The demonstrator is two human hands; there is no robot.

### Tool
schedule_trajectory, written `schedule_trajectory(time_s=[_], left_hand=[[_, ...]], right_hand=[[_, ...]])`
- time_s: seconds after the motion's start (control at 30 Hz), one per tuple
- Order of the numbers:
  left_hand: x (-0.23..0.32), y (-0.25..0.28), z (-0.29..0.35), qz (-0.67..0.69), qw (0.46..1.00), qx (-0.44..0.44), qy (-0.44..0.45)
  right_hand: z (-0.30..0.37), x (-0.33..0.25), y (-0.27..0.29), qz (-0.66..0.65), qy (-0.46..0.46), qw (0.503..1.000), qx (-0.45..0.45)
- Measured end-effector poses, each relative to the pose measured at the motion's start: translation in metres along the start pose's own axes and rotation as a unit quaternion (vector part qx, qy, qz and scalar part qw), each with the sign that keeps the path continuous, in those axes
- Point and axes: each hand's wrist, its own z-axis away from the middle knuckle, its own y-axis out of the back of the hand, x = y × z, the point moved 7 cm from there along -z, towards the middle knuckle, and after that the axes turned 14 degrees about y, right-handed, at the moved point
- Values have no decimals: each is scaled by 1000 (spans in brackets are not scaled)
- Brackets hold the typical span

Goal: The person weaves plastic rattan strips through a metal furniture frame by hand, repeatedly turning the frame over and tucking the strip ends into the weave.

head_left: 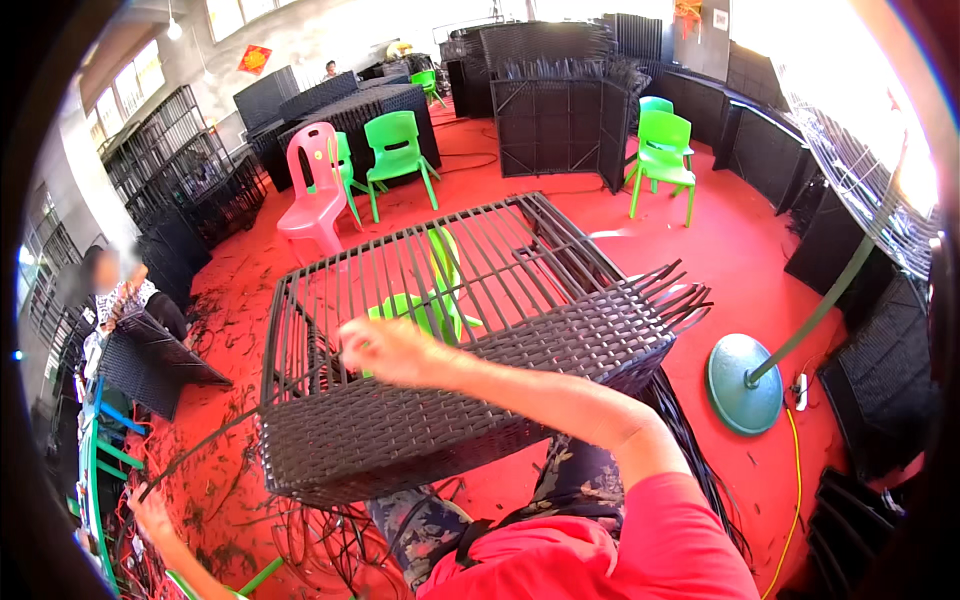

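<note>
- Dark wicker frame (470,350), half woven, rests tilted over the person's lap.
- Right hand (385,350) pinches a strand (290,385) at its near edge.
- Left hand (150,512) grips that strand's far end.

Frame (450,330) of dark matt metal bars, partly covered in woven brown plastic wicker, ribbed and slightly glossy, chairs (398,150) were smooth glossy plastic, floor (740,250) was matt red carpet, sleeve (650,545) was red cloth.

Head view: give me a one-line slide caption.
Right hand weaves dark strands on a half-woven wicker frame; left hand pulls a strand low.
</note>
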Motion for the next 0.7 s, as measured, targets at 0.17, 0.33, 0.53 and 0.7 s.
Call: schedule_trajectory(time_s=[0.17, 0.33, 0.53, 0.7], left_hand=[[-5, 83, 12, 301, 916, 204, 167], [34, 1, 42, 294, 897, 267, 195], [16, -43, 86, 189, 901, 306, 243], [-23, -59, 111, -498, 792, 159, 315]], right_hand=[[54, 105, 111, 184, -110, 968, 134], [108, 149, 213, 269, -125, 907, 298], [169, 215, 303, 244, -295, 816, 433], [163, 248, 323, 70, -382, 814, 433]])
